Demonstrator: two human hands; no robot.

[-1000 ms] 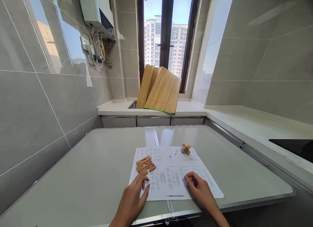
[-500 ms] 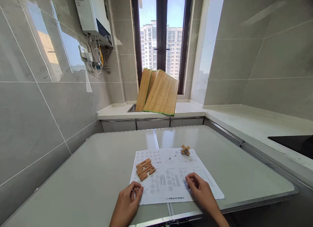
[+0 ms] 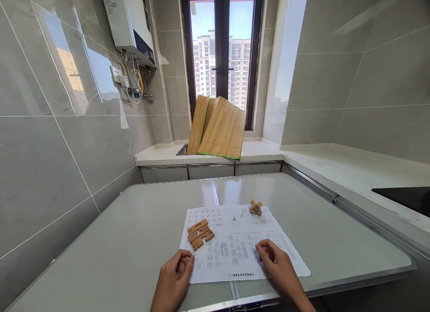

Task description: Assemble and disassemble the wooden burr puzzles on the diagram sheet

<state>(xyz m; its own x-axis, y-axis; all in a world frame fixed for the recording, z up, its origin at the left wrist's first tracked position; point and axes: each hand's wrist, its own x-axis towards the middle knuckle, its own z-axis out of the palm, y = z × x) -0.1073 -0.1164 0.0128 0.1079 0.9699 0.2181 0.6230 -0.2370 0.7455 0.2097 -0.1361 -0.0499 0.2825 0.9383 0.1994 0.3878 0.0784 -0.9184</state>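
Observation:
A printed instruction sheet (image 3: 235,231) lies flat on the grey folding table (image 3: 134,240). On its left part rests a flat stack of notched wooden puzzle pieces (image 3: 200,233). A small assembled wooden cross-shaped puzzle (image 3: 255,207) stands near the sheet's far edge. My left hand (image 3: 174,278) rests at the sheet's near left corner, fingers curled, thumb and fingertips touching the paper edge. My right hand (image 3: 277,267) lies on the sheet's near right part with its fingers bent, holding nothing that I can see.
A folded bamboo mat (image 3: 218,128) leans against the window over a sink in the white counter (image 3: 336,164). A water heater (image 3: 129,21) hangs on the left wall. A dark cooktop (image 3: 406,198) sits at the right.
My left hand pulled back from beside the wooden pieces to the sheet's near left corner and curled its fingers. The view tilted up slightly.

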